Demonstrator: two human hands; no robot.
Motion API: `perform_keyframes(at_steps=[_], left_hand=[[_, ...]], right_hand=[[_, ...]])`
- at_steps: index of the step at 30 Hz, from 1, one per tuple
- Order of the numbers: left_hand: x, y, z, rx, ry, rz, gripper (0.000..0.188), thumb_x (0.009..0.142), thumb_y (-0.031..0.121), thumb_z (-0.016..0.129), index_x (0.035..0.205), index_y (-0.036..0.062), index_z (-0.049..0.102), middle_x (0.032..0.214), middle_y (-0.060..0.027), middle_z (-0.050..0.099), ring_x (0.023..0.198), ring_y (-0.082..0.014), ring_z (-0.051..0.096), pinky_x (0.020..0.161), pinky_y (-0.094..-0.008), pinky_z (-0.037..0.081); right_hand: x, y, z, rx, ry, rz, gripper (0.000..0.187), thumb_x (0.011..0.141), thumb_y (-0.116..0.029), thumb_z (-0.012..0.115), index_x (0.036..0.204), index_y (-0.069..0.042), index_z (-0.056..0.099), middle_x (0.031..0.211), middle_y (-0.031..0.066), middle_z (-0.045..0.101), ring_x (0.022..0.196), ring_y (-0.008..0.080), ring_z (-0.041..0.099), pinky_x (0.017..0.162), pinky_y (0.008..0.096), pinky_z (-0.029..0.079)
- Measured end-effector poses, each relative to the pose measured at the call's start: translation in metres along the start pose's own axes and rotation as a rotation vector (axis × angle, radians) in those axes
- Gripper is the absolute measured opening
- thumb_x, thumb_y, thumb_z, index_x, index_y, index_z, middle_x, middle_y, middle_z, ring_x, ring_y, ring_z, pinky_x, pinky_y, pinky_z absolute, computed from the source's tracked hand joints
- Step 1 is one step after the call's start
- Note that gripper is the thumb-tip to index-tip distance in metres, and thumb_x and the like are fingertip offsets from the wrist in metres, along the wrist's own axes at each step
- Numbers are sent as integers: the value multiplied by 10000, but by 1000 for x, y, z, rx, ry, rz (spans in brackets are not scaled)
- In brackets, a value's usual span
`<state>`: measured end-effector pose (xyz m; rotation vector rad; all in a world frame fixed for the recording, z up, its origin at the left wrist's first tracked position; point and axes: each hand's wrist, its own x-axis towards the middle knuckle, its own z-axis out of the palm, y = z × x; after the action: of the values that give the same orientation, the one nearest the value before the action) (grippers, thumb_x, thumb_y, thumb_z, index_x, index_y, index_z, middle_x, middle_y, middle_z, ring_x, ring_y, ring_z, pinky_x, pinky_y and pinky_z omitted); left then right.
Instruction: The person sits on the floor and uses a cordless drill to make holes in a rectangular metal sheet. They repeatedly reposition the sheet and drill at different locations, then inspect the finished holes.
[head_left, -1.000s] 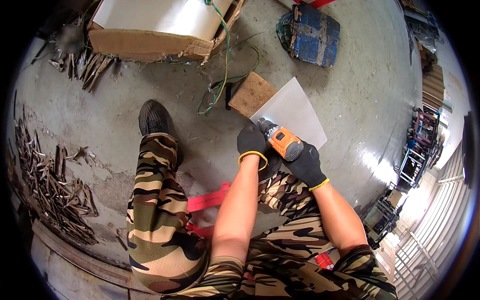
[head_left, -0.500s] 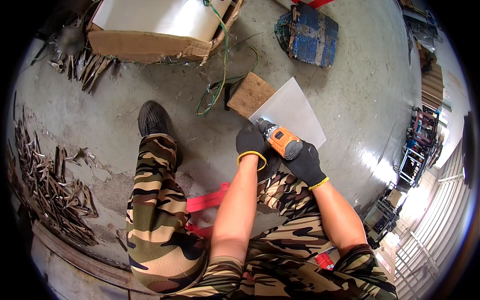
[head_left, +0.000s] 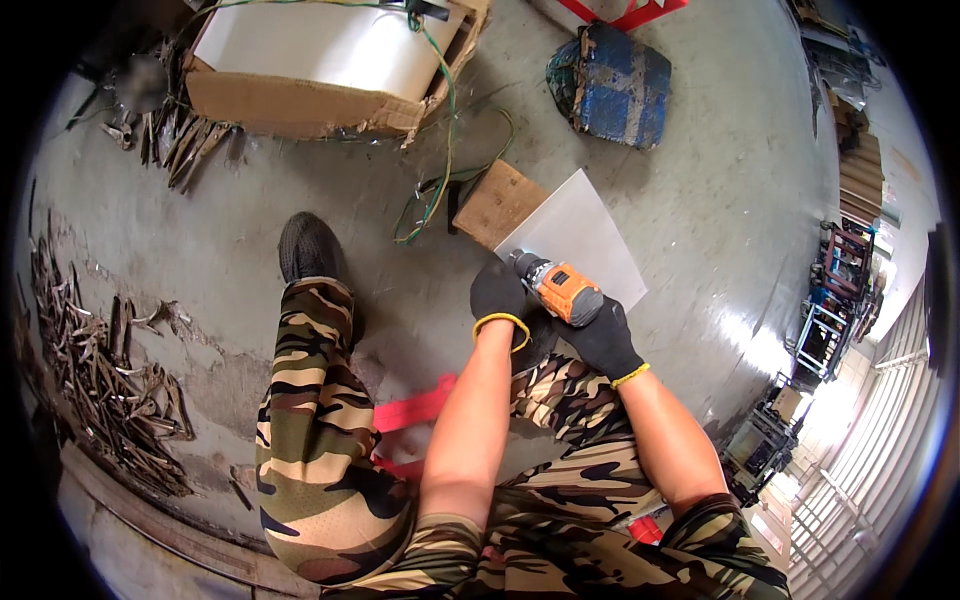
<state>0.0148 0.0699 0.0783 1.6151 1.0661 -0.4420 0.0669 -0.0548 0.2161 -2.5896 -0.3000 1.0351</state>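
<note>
My right hand (head_left: 606, 340), in a black glove with a yellow cuff, grips an orange and black cordless drill (head_left: 566, 290). The drill's chuck points up and left, over the near left corner of a pale flat metal sheet (head_left: 592, 228). At that corner my left hand (head_left: 497, 292), gloved the same way, is closed at the sheet's edge; its fingertips are hidden. A wooden block (head_left: 500, 203) lies on the floor, its right side partly under the sheet. The drill's tip is too small to make out.
A torn cardboard box (head_left: 300, 104) holding white sheets stands at the far left, with a green and yellow cord (head_left: 449, 160) trailing from it. A taped blue bundle (head_left: 625, 85) lies farther off. Scrap metal strips (head_left: 110, 380) cover the left floor. Red stool legs (head_left: 415, 408) show below me.
The whole view has shifted slightly, with the box and blue bundle appearing lower. The drill stays at the sheet's corner, and both hands keep their places on drill and sheet.
</note>
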Motion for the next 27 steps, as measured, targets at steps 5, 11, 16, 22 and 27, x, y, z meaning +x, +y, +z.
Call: perform_keyframes(at_steps=[5,11,16,22,27], left_hand=[[3,-7,5,-38,12,-28,420,981,332,461,914,8,721,991,-253,698,942,-440,663,832,-514,520],[5,-10,10,11,5,-13,361,943,288,487,916,14,721,973,-249,699,938,-440,663,836,-516,520],[8,-16,14,4,42,1,317,918,238,507,895,5,721,949,-269,693,919,-446,666,816,-514,531],[3,-22,0,44,-109,122,210,842,187,607,823,-3,694,765,-183,696,675,-284,673,646,-408,523],[-34,-7,10,-585,502,56,275,882,254,590,968,23,711,1073,-161,700,966,-318,667,840,-392,527]], right_hand=[[1,-6,0,-42,16,-6,368,783,-215,799,1120,-86,724,1053,151,736,983,327,702,855,396,553],[-1,-10,-1,39,57,-26,343,781,-235,751,1083,-77,711,1024,183,721,977,364,683,835,422,550],[1,-22,-4,-76,45,-57,344,783,-254,701,1087,-92,703,1001,185,715,963,377,674,824,442,547],[0,-38,-7,-152,34,-12,391,745,-267,792,1080,-81,714,987,187,724,943,377,685,812,437,549],[-4,-45,7,-241,100,-134,368,762,-258,772,1082,-89,705,975,171,725,929,363,691,791,436,551]])
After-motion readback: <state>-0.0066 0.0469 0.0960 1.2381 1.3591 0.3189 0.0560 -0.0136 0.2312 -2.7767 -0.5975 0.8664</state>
